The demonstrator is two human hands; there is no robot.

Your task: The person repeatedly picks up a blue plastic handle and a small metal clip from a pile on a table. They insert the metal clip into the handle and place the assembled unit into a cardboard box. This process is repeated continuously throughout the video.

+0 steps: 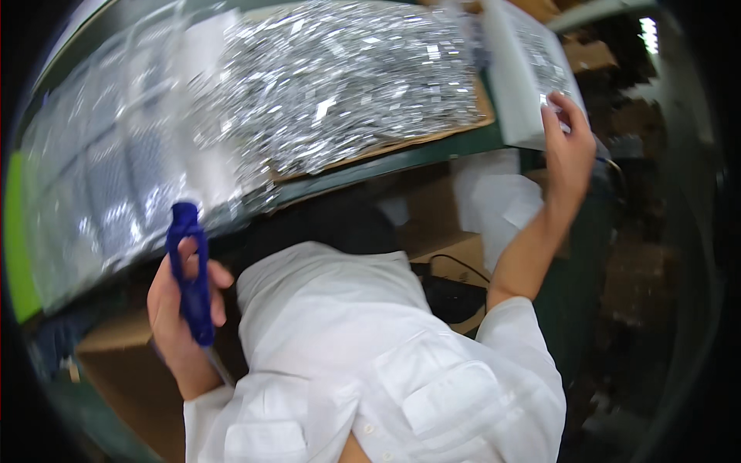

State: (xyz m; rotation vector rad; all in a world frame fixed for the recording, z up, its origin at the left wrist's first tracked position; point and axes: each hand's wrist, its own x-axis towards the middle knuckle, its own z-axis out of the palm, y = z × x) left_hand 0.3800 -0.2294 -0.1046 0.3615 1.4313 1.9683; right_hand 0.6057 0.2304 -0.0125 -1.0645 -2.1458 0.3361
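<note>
My left hand (174,312) is closed around a blue tool (199,305) with a long open loop and a thin metal shaft at its lower end; its exact kind does not show. This hand is in front of the bench, beside my white shirt. At the upper right my right hand (570,147) reaches over a white box (513,96) holding small silvery pieces. Its fingers are bent, with thumb and forefinger slightly apart and nothing visible between them. A large heap of small shiny metal pieces (347,85) covers the middle of the bench, blurred by motion.
Clear plastic packs (116,162) lie on the bench's left part, with a bright green panel (17,239) at its end. The bench's green front edge (432,154) crosses before me. Below are a cardboard box (116,370) at left and a black object with a cable (455,297).
</note>
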